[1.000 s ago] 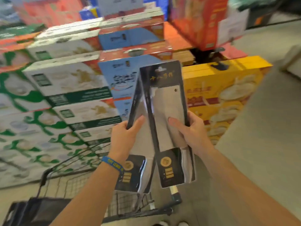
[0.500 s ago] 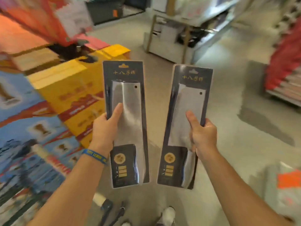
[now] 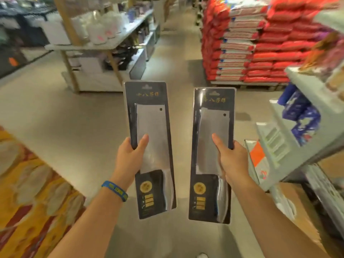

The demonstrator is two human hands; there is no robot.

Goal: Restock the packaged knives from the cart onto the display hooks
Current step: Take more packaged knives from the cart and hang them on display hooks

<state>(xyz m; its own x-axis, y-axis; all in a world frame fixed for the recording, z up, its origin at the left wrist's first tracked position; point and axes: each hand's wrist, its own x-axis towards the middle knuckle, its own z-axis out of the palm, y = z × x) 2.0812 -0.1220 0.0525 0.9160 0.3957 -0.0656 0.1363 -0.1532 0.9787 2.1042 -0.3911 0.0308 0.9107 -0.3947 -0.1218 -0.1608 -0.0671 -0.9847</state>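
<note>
You hold two packaged knives upright in front of you, one in each hand, side by side with a gap of floor showing between them. Each is a broad steel cleaver sealed under clear plastic on a long black card with gold lettering at the top and a gold seal near the handle. The left black-card cleaver pack [image 3: 149, 118] sits slightly higher than the right black-card cleaver pack [image 3: 214, 123]; both have the hang slot at the top and the handle at the bottom.

Your left hand [image 3: 128, 159] grips its pack by the left edge at mid height, thumb laid across the front over the blade, the other fingers curled behind the card and hidden. Your right hand [image 3: 232, 161] grips its pack by the right edge the same way, thumb on the front. A blue rubber wristband [image 3: 114, 190] circles your left wrist.

Below is a beige shop floor [image 3: 55, 112]. Yellow printed cartons [image 3: 37, 192] lie at your lower left. Ahead to the left stands a pale shelving unit [image 3: 104, 46] carrying white goods, blurred. Ahead to the right is a tall stack of red and white sacks [image 3: 242, 43]. At your right, a grey shelf [image 3: 307, 101] holds dark blue packets [image 3: 301, 114].
</note>
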